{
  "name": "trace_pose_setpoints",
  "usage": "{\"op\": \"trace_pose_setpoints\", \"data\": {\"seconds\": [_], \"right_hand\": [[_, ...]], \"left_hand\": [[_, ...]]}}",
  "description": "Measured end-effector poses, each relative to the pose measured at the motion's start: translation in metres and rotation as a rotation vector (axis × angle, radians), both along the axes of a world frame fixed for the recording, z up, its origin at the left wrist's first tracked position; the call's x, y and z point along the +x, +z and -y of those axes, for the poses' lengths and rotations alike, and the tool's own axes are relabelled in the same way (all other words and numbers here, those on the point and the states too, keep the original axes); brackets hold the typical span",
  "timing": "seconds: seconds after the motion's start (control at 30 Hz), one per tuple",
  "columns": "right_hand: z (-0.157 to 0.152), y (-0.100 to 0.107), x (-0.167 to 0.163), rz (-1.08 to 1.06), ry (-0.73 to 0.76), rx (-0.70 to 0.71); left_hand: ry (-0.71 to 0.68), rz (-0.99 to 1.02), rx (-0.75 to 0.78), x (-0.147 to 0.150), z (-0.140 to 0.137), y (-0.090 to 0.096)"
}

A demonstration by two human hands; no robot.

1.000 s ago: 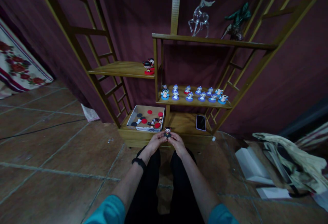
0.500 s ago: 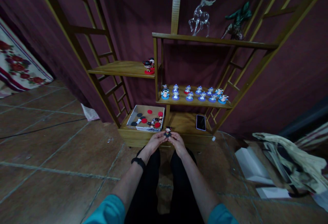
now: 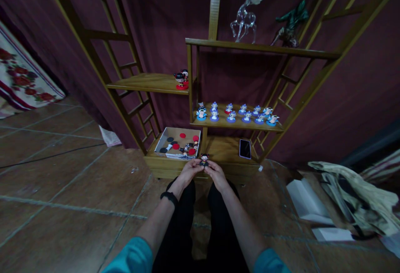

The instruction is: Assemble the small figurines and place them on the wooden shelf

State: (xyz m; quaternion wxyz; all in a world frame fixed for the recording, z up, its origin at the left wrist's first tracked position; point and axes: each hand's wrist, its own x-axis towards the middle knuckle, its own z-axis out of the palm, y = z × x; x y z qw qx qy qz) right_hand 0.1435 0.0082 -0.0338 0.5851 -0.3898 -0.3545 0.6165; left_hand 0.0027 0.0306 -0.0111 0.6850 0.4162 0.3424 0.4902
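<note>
Between my two hands is a small black-haired figurine [image 3: 204,158] on a dark round base, upright and facing me. My left hand [image 3: 189,170] pinches the base from the left, and my right hand [image 3: 216,172] grips it from the right. Just beyond my left hand stands an open cardboard box [image 3: 161,141] holding red and black discs and several loose figurines. Two figurines on red bases [image 3: 180,81] stand together on the left shelf. Several small blue and white figurines [image 3: 231,117] line the middle shelf in two rows.
The wooden shelf unit [image 3: 243,49] rises in front of me. A phone [image 3: 245,149] lies on its lower board at right. On the upper shelf are a clear deer figure [image 3: 245,19] and a green statue [image 3: 290,23]. A pale cloth bag [image 3: 359,189] and a white box [image 3: 308,200] lie on the right floor.
The figurine has tilted more upright, so its face shows more clearly. Both hands keep their grip at almost the same spot.
</note>
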Motion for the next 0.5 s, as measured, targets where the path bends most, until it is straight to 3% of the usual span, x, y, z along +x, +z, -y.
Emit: {"op": "trace_pose_setpoints", "data": {"seconds": [0.5], "right_hand": [[0.004, 0.006, 0.0, -0.001, 0.002, 0.019]], "left_hand": [[-0.155, 0.04, -0.049, -0.001, 0.004, 0.012]]}}
